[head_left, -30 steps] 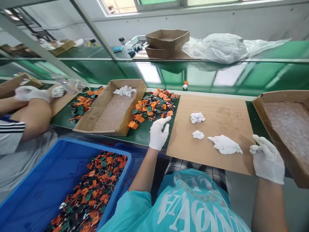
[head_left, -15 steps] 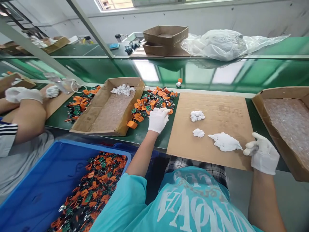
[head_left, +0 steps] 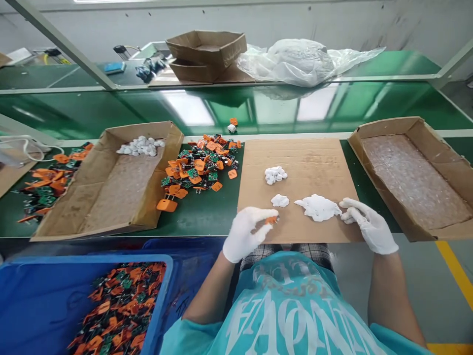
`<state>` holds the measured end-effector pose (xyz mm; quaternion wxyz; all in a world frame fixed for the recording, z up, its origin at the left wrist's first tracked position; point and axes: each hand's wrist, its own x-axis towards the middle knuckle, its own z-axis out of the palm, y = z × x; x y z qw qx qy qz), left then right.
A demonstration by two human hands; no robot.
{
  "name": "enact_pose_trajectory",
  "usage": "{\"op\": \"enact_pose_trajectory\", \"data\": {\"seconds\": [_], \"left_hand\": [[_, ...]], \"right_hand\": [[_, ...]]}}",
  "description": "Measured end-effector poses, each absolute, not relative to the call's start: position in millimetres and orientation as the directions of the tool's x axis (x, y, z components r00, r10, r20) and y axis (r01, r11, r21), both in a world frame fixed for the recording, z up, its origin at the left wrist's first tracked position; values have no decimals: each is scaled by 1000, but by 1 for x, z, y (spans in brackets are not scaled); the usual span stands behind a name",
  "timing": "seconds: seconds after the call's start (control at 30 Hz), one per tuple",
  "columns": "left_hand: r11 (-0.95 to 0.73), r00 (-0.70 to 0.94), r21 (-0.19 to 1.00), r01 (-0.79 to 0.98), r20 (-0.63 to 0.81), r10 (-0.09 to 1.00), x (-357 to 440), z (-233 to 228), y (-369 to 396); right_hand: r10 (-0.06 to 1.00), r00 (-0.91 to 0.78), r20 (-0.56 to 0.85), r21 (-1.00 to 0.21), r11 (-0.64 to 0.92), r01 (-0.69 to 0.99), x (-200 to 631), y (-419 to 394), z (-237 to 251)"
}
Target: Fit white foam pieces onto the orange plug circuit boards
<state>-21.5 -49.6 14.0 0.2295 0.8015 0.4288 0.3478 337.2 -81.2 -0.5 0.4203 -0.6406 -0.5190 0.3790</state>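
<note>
Orange part (head_left: 271, 220) is gripped btwn thumb & index of L hand (head_left: 246, 234), over the cardboard's (head_left: 306, 158) near L side. R hand (head_left: 371, 226) is half curled at the edge of the big white clump (head_left: 318, 207); whether any is pinched can't be told. Step is judged as part/clump handling; for next move, steady grip prob. needed.

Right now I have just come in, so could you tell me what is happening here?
The person's gloved left hand holds an orange part above a cardboard sheet. The gloved right hand is at the right end of a spread white heap; whether it grips any is unclear. Two smaller white heaps also lie on the sheet, and a pile of orange and green parts lies to its left.
</note>
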Motion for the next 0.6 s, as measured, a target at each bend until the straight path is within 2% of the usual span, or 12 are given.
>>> {"op": "enact_pose_trajectory", "data": {"seconds": [0.1, 0.17, 0.3, 0.43, 0.53, 0.57, 0.6], "left_hand": [[-543, 416, 735, 407, 381, 826, 4, 8, -57], [-527, 411, 773, 353, 378, 830, 18, 6, -57], [-443, 485, 849, 288, 270, 832, 45, 4, -50], [-342, 554, 895, 286, 136, 821, 66, 1, -43], [-255, 560, 939, 229, 87, 824, 72, -3, -38], [-227, 565, 951, 208, 73, 822, 72, -4, -37], [-202, 570, 960, 192, 58, 819, 72, -5, -36]], "right_hand": [[995, 70, 75, -750, 10, 662, 331, -82, 5], [987, 39, 154, -617, 66, 784, 328, -81, 5], [956, -10, 293, -479, 156, 864, 324, -75, -5], [938, -35, 345, -366, 169, 915, 322, -73, -10], [935, -3, 356, -351, 136, 927, 322, -72, -9], [944, 16, 330, -400, 125, 908, 324, -72, -9], [959, 49, 278, -501, 101, 859, 326, -72, -9]]}}
